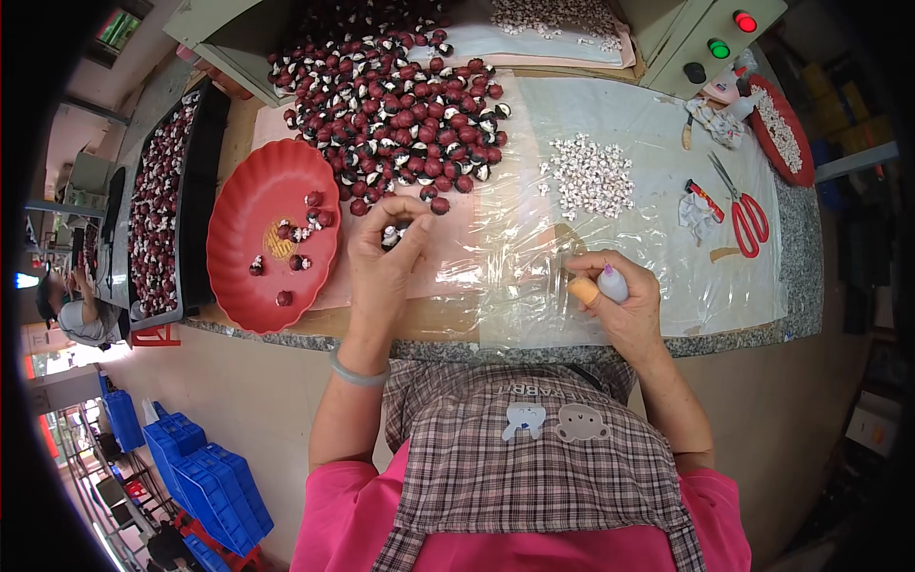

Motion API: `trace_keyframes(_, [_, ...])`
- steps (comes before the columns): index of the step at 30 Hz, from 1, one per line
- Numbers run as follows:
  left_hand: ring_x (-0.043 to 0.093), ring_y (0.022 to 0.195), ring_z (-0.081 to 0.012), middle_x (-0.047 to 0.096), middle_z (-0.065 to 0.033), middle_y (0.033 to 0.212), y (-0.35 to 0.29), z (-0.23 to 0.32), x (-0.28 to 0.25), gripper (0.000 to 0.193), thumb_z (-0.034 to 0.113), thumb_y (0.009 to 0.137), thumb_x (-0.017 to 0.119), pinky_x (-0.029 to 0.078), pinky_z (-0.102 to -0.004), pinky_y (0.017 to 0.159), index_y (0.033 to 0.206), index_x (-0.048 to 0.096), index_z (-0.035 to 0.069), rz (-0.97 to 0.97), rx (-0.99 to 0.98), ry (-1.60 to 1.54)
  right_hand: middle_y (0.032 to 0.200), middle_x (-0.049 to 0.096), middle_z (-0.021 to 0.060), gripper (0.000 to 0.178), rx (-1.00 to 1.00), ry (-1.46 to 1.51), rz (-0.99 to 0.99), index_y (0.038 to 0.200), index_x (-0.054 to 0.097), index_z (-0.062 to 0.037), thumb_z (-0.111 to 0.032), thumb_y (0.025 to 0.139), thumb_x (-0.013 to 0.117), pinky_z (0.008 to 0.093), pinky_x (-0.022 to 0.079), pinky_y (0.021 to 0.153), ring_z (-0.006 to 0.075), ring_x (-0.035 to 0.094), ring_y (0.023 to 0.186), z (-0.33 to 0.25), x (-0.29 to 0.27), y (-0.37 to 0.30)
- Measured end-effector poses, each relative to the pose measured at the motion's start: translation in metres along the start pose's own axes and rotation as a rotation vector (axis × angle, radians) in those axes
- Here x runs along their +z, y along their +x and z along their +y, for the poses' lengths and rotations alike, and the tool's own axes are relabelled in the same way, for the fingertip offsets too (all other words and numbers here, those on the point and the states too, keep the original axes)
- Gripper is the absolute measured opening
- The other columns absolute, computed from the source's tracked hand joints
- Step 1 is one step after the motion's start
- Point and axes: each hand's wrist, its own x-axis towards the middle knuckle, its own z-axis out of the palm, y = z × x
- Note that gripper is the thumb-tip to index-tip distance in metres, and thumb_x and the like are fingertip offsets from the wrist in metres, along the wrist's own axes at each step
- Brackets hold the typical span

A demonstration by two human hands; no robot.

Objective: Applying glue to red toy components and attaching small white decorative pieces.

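My left hand [376, 272] is closed, with a small black-and-white piece [392, 235] between thumb and fingers. Just beyond it lies a heap of round dark-red, black and white pieces [400, 124]. To its left stands a red scalloped bowl [236, 214] holding several similar pieces. Closed around a small whitish squeeze bottle [613, 284] with a purple tip is my right hand [637, 313]. One of its fingers wears an orange finger cot [583, 290]. Beyond that hand, a pile of tiny white parts [589, 176] rests on the clear plastic sheet [515, 276].
Red-handled scissors [749, 224] lie at the right, near a crumpled tissue [701, 219]. Farther back is a red tray [801, 170] of white parts. A cabinet with lit buttons [718, 48] borders the far side. A black tray [200, 191] of pieces stands left.
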Motion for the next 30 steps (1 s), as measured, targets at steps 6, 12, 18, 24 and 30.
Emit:
trace_keyframes(6, [0.055,0.062,-0.0178,0.053,-0.0068,0.081,0.015,0.009,0.007,0.029,-0.003,0.078,0.063,0.045,-0.0285,0.054,0.105,0.066,0.008,-0.03,0.533,1.027,0.089,0.069,0.0061,0.018,0.048,-0.063,-0.024,0.098,0.067,-0.0023,-0.005,0.08,0.07,0.0248,0.049,0.068,0.0107,0.063,0.077,0.0,-0.002,-0.001])
trace_keyframes(12, [0.061,0.07,-0.025,0.057,-0.009,0.084,0.015,0.015,0.015,0.022,0.004,0.08,0.063,0.051,-0.0336,0.06,0.102,0.063,0.004,-0.03,0.572,1.208,0.089,0.069,0.0064,0.02,-0.005,-0.075,-0.035,0.099,0.066,-0.0021,-0.005,0.08,0.07,0.0264,0.05,0.07,0.0118,0.063,0.078,0.0,-0.004,-0.001])
trace_keyframes(18, [0.059,0.07,-0.0091,0.066,-0.0126,0.099,-0.004,0.014,0.014,0.022,0.013,0.093,0.056,0.041,-0.0164,0.053,0.108,0.061,-0.002,-0.353,-0.257,-0.284,0.086,0.065,0.003,0.019,0.164,0.063,-0.06,0.1,0.065,-0.0017,-0.003,0.082,0.068,0.0212,0.047,0.06,0.006,0.056,0.069,-0.001,-0.008,0.0])
trace_keyframes(24, [0.055,0.072,-0.0092,0.063,-0.0138,0.095,-0.017,0.005,0.027,0.03,0.013,0.09,0.058,0.038,-0.0156,0.052,0.116,0.058,-0.003,-0.397,-0.326,-0.621,0.088,0.062,0.003,0.03,0.219,0.185,-0.11,0.113,0.056,-0.0035,-0.003,0.084,0.064,0.0197,0.043,0.056,0.0052,0.052,0.066,-0.009,-0.007,0.003])
trace_keyframes(30, [0.047,0.064,-0.0077,0.059,-0.0115,0.089,-0.02,0.01,0.033,0.034,0.014,0.089,0.06,0.034,-0.0147,0.048,0.118,0.055,-0.003,-0.341,-0.397,-0.664,0.088,0.058,0.0082,0.036,0.194,0.353,-0.146,0.117,0.034,-0.0087,-0.01,0.09,0.057,0.0196,0.04,0.054,0.0076,0.052,0.066,0.004,-0.014,0.001])
